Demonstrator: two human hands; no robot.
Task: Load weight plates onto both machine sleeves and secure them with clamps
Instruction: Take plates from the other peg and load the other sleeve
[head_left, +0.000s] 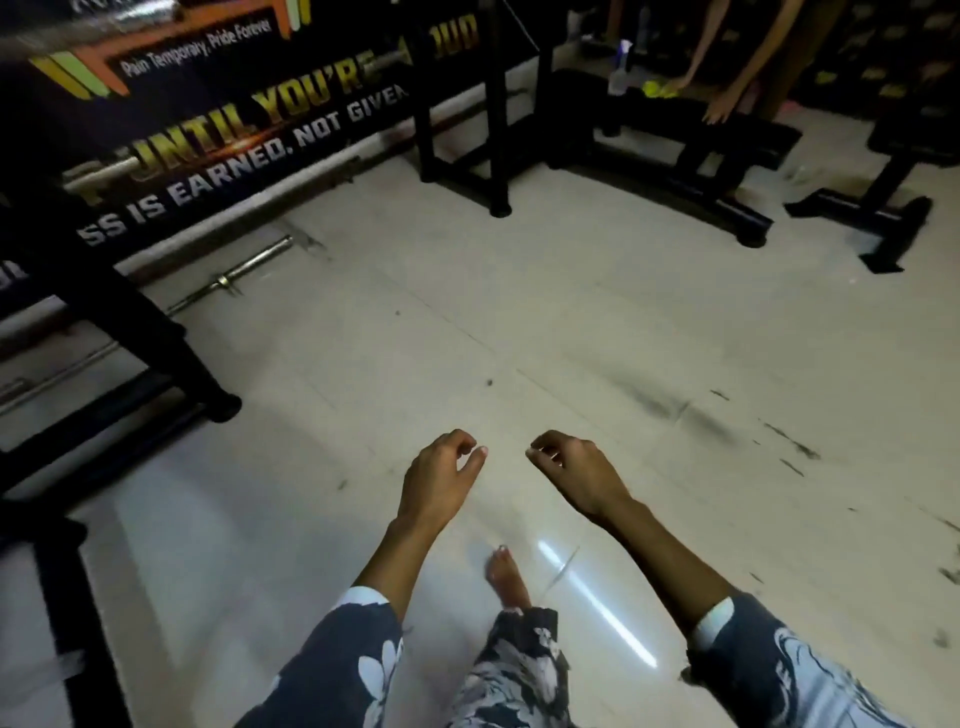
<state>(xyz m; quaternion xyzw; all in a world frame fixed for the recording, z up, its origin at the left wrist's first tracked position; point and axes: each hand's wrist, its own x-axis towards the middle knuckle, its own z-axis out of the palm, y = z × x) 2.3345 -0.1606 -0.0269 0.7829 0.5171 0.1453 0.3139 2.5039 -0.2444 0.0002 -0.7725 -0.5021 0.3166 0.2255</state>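
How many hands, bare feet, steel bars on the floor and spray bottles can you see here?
Hands: 4, the wearer's left hand and right hand, plus another person's two on the black bench
Bare feet: 1
Steel bars: 1
Clear spray bottles: 1
Total: 7

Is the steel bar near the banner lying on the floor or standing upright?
Lying flat. The steel bar rests along the pale floor beside the banner; both hands are away from it.

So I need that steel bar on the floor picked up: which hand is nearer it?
Left. The left hand hangs empty, right of the bar; the right hand is farther right.
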